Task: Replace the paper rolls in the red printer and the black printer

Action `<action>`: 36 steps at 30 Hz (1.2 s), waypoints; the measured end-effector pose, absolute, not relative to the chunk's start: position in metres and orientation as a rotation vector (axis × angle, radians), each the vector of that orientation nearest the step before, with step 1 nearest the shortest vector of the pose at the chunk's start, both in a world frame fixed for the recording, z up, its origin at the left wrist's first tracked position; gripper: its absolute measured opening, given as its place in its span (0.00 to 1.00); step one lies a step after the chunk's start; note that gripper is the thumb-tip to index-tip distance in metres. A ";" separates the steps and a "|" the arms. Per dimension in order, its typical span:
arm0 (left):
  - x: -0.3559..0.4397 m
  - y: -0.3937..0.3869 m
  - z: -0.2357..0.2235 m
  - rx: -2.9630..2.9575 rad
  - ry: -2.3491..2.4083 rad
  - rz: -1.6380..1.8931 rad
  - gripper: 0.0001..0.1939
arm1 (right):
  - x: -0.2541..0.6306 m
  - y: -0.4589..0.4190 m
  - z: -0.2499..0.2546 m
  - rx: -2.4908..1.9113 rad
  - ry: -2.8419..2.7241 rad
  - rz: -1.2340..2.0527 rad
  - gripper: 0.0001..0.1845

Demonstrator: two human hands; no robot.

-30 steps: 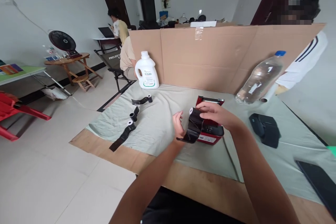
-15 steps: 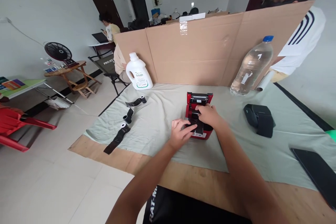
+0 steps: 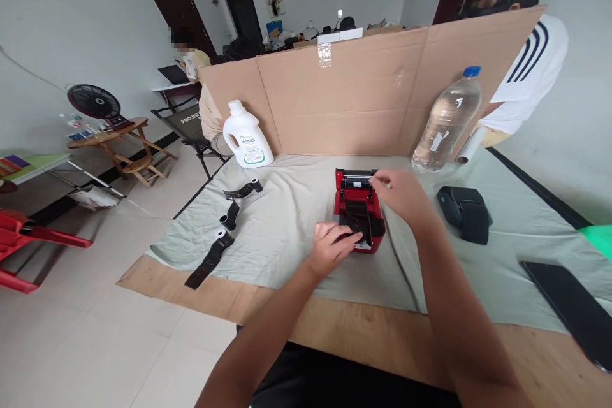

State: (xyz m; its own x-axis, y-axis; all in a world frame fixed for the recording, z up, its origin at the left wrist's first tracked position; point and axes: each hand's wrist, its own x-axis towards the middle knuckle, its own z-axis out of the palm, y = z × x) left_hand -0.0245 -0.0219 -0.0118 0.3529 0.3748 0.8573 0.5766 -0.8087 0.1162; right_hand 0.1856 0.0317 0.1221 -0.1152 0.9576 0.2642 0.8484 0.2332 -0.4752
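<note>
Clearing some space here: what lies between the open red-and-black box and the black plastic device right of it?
In the head view, the person's right forearm crosses that stretch above pale green cloth; no loose object shows there.

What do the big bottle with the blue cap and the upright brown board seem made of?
The bottle looks like clear, glossy plastic: see-through, with highlights along its moulded curves. The board is probably matte corrugated cardboard, judging by its brown surface and straight fold creases.

Blue cap (image 3: 472,71); red chair (image 3: 45,236); black-striped white sleeve (image 3: 535,64)
</note>
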 end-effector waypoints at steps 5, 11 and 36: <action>-0.025 -0.026 -0.009 -2.393 -0.797 -1.386 0.11 | 0.190 0.056 0.102 -1.448 -1.844 0.084 0.21; -0.027 -0.030 -0.005 -2.385 -0.735 -1.324 0.09 | 0.200 0.034 0.075 -1.230 -1.903 0.073 0.20; -0.039 -0.013 -0.002 -2.517 -1.442 -1.328 0.24 | 0.197 -0.035 0.015 -1.263 -1.963 0.009 0.22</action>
State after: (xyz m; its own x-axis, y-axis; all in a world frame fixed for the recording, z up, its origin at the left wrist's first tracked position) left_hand -0.0387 -0.0134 -0.0024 0.2453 0.7330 0.6344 0.6927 -0.5903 0.4143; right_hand 0.1967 -0.0347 0.0149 -0.1966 0.7724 0.6040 0.7670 0.5049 -0.3961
